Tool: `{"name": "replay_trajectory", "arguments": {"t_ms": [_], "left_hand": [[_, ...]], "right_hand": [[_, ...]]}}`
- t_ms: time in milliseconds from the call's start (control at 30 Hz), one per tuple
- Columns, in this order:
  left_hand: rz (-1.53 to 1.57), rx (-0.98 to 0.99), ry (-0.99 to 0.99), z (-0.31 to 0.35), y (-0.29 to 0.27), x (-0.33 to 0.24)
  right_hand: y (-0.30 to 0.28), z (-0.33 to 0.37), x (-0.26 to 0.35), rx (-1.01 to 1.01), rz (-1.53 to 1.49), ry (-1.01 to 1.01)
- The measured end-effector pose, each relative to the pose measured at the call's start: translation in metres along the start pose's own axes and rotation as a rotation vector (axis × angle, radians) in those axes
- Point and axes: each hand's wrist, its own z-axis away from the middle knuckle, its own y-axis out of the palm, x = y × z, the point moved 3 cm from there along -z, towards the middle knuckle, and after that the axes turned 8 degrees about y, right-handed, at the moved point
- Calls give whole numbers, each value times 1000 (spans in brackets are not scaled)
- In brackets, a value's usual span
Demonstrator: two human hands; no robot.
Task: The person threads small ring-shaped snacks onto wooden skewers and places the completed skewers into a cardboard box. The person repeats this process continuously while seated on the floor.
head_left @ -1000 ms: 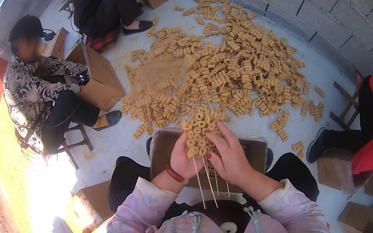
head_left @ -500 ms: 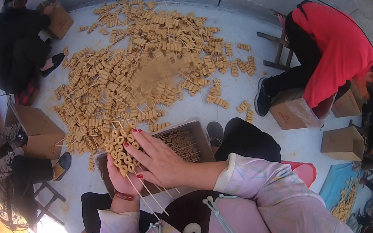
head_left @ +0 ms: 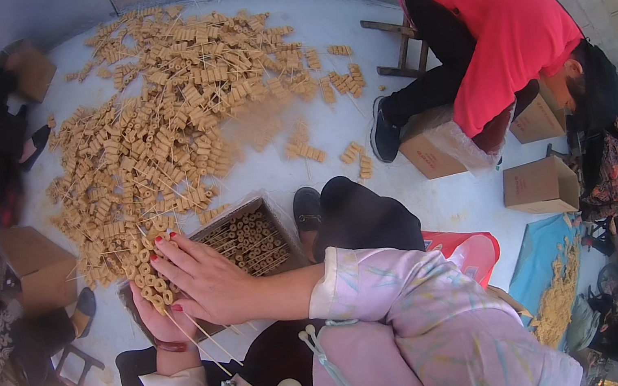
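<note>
Pale floor point(head_left: 390, 88) under heaped skewered rings point(head_left: 173, 126); both hands' fingers point(head_left: 171, 254) clamped on ring skewers point(head_left: 148, 275).

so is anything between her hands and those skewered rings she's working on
Nothing visible does. The left hand already holds the bundle of skewered tan rings from below, and the right hand lies on it from the side, fingertips touching the rings. The open cardboard box of more skewers sits just beside them.

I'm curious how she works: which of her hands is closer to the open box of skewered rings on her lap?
The right hand: it lies against the box's left edge. The left hand sits farther left, under the bundle of rings.
</note>
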Motion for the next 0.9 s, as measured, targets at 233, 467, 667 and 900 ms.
{"name": "replay_trajectory", "arguments": {"t_ms": [233,467,667,900], "left_hand": [[40,74,-69,-2,18,7],[197,-33,-51,1,2,-2],[199,-10,-126,4,-7,-13],[-2,31,55,9,15,-15]], "right_hand": [[-2,1,0,27,22,27],[-2,-11,-6,-120,-242,-9],[11,-21,-11,89,-714,423],[21,-28,13,169,-221,301]]}}
